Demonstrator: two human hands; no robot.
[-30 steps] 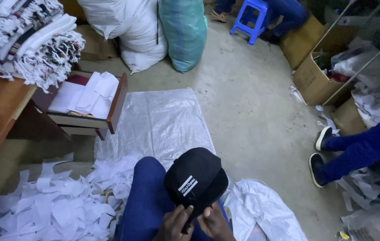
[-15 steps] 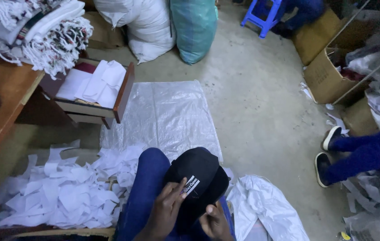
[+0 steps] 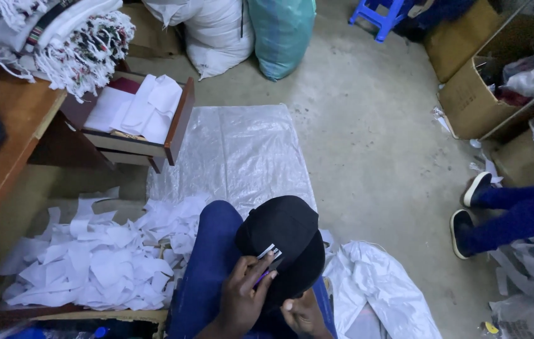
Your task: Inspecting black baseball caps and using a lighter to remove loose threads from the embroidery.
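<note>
Two sacks (image 3: pixel 242 31) lean at the top centre, above a clear sheet (image 3: pixel 235 150) on the floor. White scraps (image 3: pixel 91 257) heap at lower left. At bottom centre a black cap (image 3: pixel 292 242) rests on a blue knee. The left hand (image 3: pixel 242 298) pinches a small purple tool against its label; the right hand (image 3: pixel 301 314) grips the cap's lower edge.

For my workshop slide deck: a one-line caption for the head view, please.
Both hands, left hand and right hand, hold a black fabric cap over blue trousers, beside white paper offcuts.
</note>
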